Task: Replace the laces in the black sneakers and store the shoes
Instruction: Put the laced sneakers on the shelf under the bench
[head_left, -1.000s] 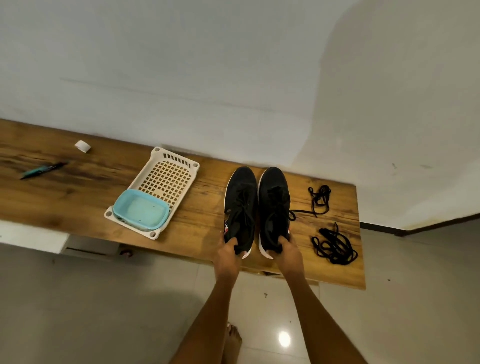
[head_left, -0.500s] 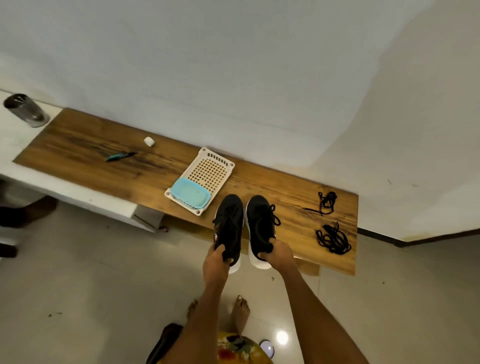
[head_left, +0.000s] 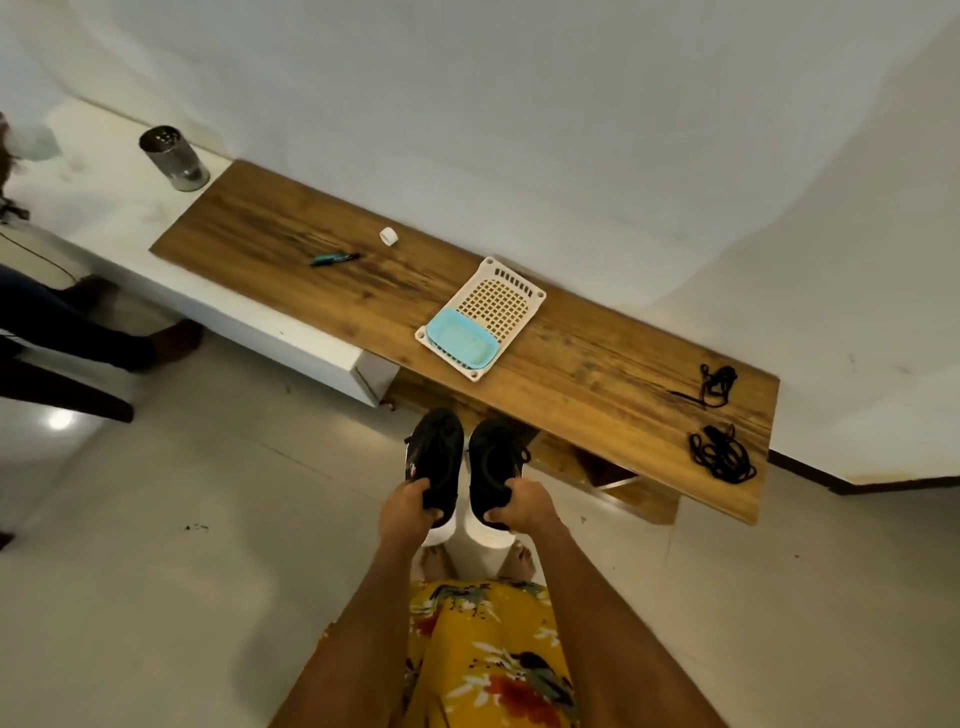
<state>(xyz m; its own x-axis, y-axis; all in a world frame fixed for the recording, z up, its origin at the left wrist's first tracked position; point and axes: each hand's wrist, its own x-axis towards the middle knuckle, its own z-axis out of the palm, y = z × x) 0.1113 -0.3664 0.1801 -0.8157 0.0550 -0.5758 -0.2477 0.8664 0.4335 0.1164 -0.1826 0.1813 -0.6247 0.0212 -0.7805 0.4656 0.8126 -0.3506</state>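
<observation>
Two black sneakers with white soles hang side by side over the floor, in front of the wooden tabletop. My left hand grips the heel of the left sneaker. My right hand grips the heel of the right sneaker. Both toes point toward the table. Two loose bundles of black laces lie on the table's right end: a small one near the wall and a larger one near the front edge.
A cream plastic basket holding a light blue tub sits mid-table. A teal pen and a small white cap lie further left. A metal cup stands on the white counter. Another person's leg is at left.
Both hands have lifted the sneakers off the table and drawn them back and down over the floor. The view has pulled back from the table and tilted downward.
</observation>
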